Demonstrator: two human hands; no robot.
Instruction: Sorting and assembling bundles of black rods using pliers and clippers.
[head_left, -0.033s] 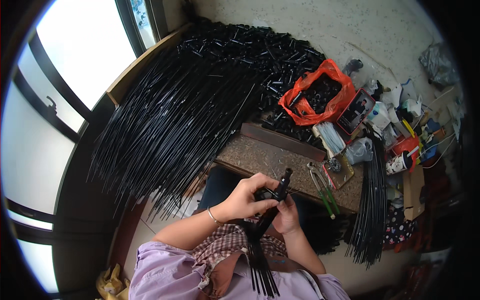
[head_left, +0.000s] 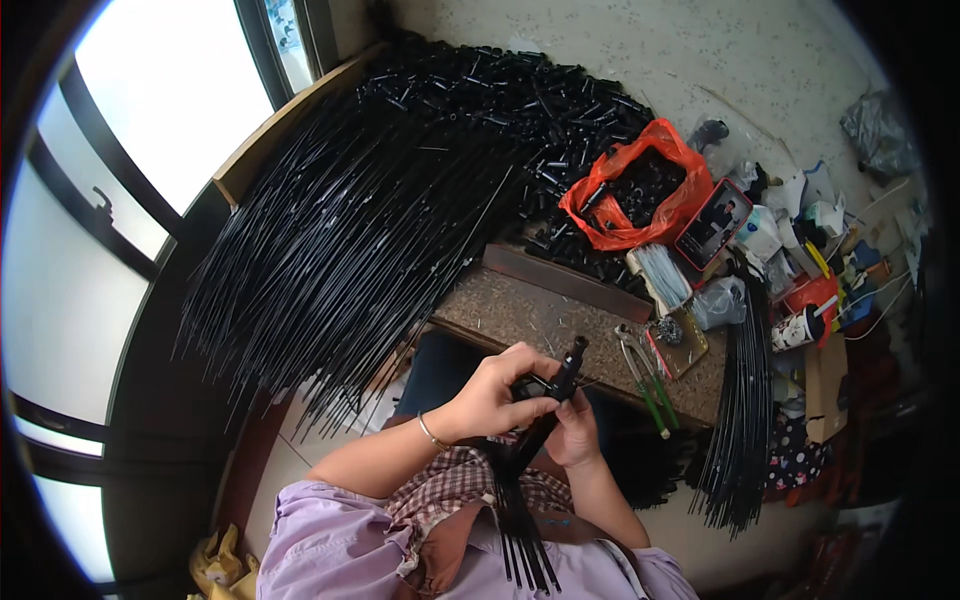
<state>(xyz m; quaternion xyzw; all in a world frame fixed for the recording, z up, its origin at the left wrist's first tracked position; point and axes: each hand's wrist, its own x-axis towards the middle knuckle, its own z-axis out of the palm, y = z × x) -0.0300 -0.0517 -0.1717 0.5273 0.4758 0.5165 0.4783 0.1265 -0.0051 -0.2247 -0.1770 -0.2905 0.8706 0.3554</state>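
Above my lap my left hand (head_left: 496,395) and my right hand (head_left: 574,432) are both closed around a black tubular part (head_left: 569,368) with a narrower collared top. My left fingers and thumb grip it from the left, just below the top. My right hand wraps it from the right and slightly lower, the thumb near the top. Several thin black rods (head_left: 527,540) hang down below my hands across my front. How they join the tube is hidden by my fingers.
Long black rods (head_left: 320,240) and black tube parts (head_left: 500,85) cover the table's far side. A red bag (head_left: 690,160) of small black parts, green-handled pliers (head_left: 648,385), white strips (head_left: 662,275) and a phone (head_left: 713,225) lie rightward. Another rod bundle (head_left: 742,420) hangs over the right edge.
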